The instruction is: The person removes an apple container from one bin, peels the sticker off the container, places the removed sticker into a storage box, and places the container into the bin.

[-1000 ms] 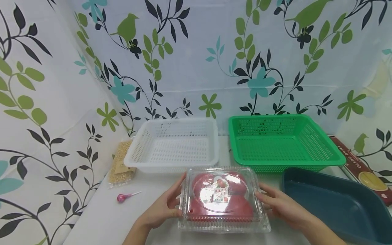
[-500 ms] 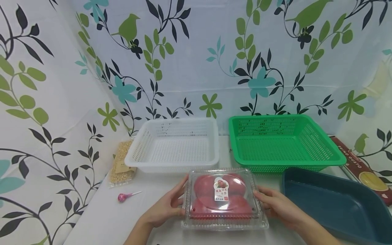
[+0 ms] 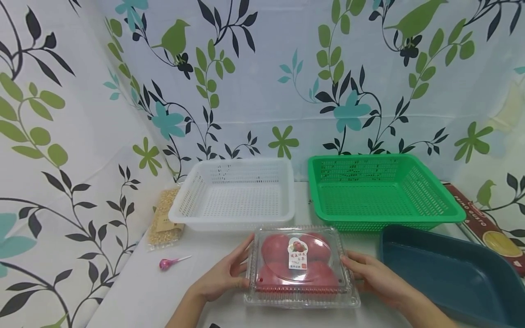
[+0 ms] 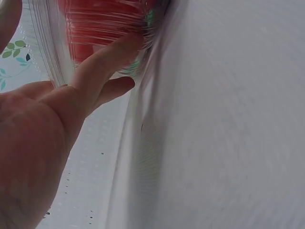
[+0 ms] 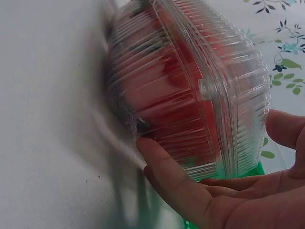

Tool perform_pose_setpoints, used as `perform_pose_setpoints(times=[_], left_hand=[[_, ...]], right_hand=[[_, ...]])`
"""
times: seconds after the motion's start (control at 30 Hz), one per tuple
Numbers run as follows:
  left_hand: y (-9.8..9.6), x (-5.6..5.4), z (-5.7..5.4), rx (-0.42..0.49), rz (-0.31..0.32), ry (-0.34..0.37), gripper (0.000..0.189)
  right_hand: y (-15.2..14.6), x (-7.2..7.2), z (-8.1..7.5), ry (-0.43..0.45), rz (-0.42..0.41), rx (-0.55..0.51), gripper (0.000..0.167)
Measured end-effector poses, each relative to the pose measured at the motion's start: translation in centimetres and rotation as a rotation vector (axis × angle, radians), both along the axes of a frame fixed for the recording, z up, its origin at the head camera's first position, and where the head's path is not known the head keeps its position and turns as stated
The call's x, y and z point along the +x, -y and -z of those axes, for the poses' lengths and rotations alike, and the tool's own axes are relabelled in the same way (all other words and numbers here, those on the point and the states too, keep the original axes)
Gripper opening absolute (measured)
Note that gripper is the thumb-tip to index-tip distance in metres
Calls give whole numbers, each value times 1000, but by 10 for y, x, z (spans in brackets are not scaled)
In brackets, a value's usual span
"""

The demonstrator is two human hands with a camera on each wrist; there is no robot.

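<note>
A clear plastic clamshell box (image 3: pixel 301 298) of red fruit sits before me in the head view, a printed label (image 3: pixel 297 253) showing on its lid. My left hand (image 3: pixel 223 275) holds its left side, thumb near the front corner and fingers along the wall. On the opposite side my right hand (image 3: pixel 371 275) grips the box the same way. In the right wrist view the fingertips (image 5: pixel 155 148) reach the ribbed lower wall, low over the white table. The left wrist view shows fingers (image 4: pixel 102 62) against the ribbed wall, with red fruit behind it.
Behind the box stand a white basket (image 3: pixel 229 223) and a green basket (image 3: pixel 387 219). A dark blue tray (image 3: pixel 447 273) lies right, beside a red-brown package (image 3: pixel 488 228). At left are a lollipop (image 3: pixel 166 264) and a bag of grain-like pieces (image 3: pixel 166 223). Patterned cloth (image 3: pixel 254 91) hangs behind.
The box has tipped slightly and settled flatter, so the glare has left its label. Both hands stay on its sides. A small dark thing has come into view at the bottom edge.
</note>
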State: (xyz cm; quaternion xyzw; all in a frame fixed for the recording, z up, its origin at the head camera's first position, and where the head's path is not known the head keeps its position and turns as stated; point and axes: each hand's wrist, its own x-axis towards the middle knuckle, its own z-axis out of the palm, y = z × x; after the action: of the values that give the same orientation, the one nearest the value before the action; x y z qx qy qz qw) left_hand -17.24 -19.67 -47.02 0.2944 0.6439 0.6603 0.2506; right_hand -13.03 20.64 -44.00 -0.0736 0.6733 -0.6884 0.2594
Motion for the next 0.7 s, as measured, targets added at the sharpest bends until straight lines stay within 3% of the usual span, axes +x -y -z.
perform_pose_setpoints(times=[0.2,0.37,0.47,0.57,0.7], left_hand=[[-1,-3,-1,-6,4,3,110],[2,-5,-5,-13,-11,7,105],[5,-3,-9,-6,-74,-21,96],[3,1,-14,4,-178,-99,83],[-8,6,-19,-35,-342,-309,68]], right_hand=[[-2,-2,0,-9,-18,-21,76],[-2,-1,-6,-30,40,42,73],[-4,0,-15,-70,80,84,70],[-7,0,-29,-132,107,132,68],[-10,-2,-54,-252,150,235,60]])
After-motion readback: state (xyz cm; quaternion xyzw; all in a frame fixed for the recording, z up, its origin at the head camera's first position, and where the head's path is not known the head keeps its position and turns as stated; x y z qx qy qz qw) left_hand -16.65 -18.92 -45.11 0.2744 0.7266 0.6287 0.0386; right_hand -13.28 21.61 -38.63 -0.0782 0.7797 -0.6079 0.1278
